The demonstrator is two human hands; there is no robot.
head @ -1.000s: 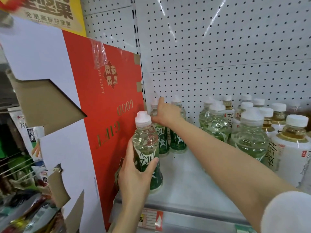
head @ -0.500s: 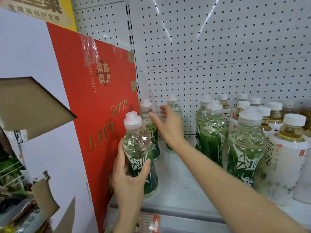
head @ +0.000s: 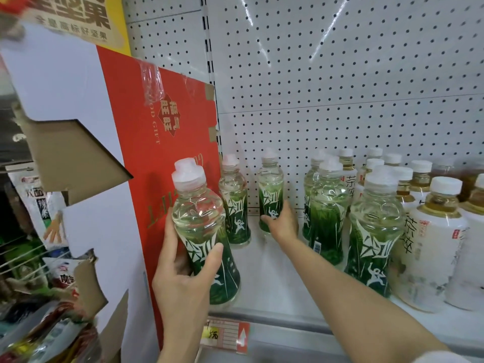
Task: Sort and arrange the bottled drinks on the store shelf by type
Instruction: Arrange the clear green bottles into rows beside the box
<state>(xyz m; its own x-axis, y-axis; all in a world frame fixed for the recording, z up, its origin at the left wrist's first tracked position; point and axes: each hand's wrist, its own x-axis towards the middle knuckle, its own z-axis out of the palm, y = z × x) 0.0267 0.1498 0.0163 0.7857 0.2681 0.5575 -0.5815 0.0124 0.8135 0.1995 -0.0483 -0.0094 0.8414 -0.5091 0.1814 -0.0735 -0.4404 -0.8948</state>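
left hand [head: 183,281] grips the front green-label bottle [head: 204,231] around its waist, thumb on the right side, fingers wrapped behind; bottle upright at lower centre-left of the frame, its base near the front edge of the shelf [head: 275,289], just beside the red gift box [head: 178,142]. right hand [head: 281,222] reaches to the back, mid-frame, fingers curled round the lower part of the rear green-label bottle [head: 270,187], which stands upright near the pegboard back wall [head: 340,74]. another green-label bottle [head: 234,203] stands between those two, next to the box, untouched. right of centre: a cluster of three more green-label bottles [head: 374,226], upright. far right: white-label tea bottles [head: 434,239] with white caps and amber liquid, packed close together in rows, touching the green cluster. price tag [head: 226,336] on the shelf's front rail at bottom centre. snack packets [head: 44,310] blurred at lower left.
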